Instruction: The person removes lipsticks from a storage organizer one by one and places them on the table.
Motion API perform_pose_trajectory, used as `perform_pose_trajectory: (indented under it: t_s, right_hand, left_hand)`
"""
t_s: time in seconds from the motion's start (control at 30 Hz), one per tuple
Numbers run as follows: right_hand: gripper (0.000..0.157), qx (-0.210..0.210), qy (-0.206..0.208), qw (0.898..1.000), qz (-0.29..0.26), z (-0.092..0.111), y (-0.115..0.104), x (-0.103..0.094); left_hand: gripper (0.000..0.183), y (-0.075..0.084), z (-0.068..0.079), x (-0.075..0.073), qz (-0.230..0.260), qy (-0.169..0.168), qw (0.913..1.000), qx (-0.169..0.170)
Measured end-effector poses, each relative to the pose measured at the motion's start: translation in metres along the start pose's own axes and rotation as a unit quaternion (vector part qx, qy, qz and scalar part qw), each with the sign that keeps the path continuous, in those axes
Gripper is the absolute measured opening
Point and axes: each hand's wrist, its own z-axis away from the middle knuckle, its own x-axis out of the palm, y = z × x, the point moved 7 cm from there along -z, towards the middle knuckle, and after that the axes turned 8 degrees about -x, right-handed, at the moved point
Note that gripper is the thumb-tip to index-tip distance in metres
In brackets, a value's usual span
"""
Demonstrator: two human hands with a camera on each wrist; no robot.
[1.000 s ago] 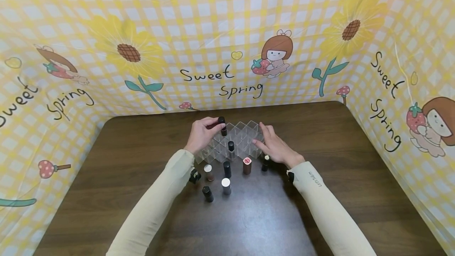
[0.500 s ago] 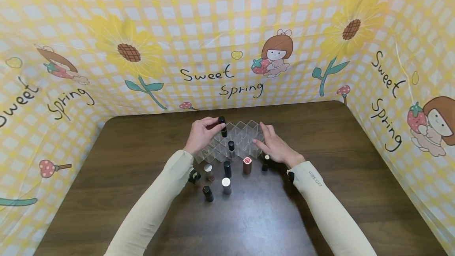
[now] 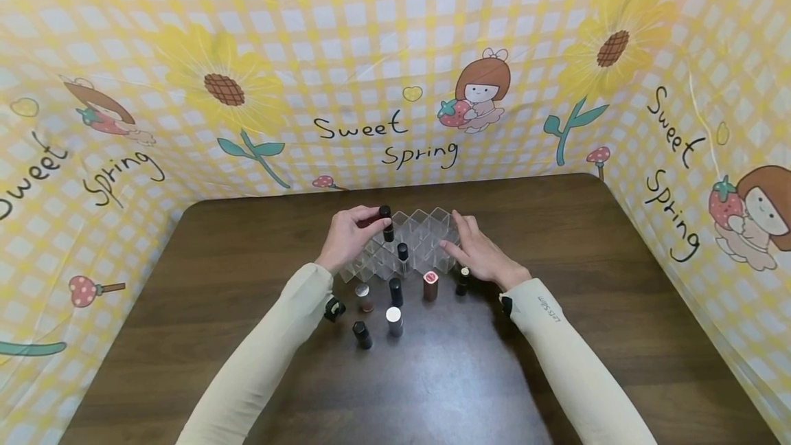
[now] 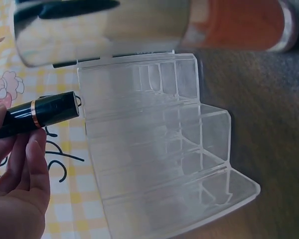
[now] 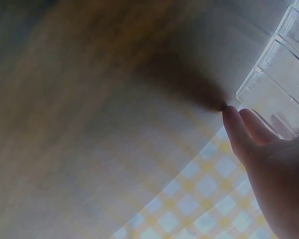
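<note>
My left hand [image 3: 347, 237] pinches a black lipstick tube [image 3: 387, 231] over the back left of a clear stepped lipstick organizer [image 3: 426, 233]. In the left wrist view the lipstick's gold band shows, and its lower end is right at the organizer's tallest tier. Another black-capped lipstick tube [image 3: 403, 253] stands in a slot near the organizer's middle. At the right side of the organizer, my right hand [image 3: 485, 253] has fingers extended along its edge, thumb over the front. The right wrist view shows those fingertips [image 5: 230, 113] against the clear wall.
In front of the organizer several tubes stand on the dark wooden table [image 3: 469, 383]: a brown one [image 3: 430, 287], a white-topped one [image 3: 394, 323], a silver-capped one [image 3: 364, 299] and black ones [image 3: 362, 335]. A yellow checked cloth [image 3: 346, 53] walls the back and sides.
The left hand has lowered the lipstick tube slightly toward the organizer. The right hand keeps its place at the side, and the standing tubes stay put.
</note>
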Motion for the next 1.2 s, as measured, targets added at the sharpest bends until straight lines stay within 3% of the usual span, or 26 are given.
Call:
perform_pose_trajectory:
  t_s: [0.53,1.2]
  right_hand:
    - [0.076,0.007,-0.009,1.000,-0.006,0.000,0.001,-0.001]
    - [0.075,0.006,-0.013,1.000,-0.012,0.002,-0.002,-0.001]
  left_hand:
    - [0.034,0.010,0.011,-0.004,0.017,-0.002,0.9998,0.006]
    - [0.027,0.031,0.029,0.007,0.061,-0.030,0.9967,0.044]
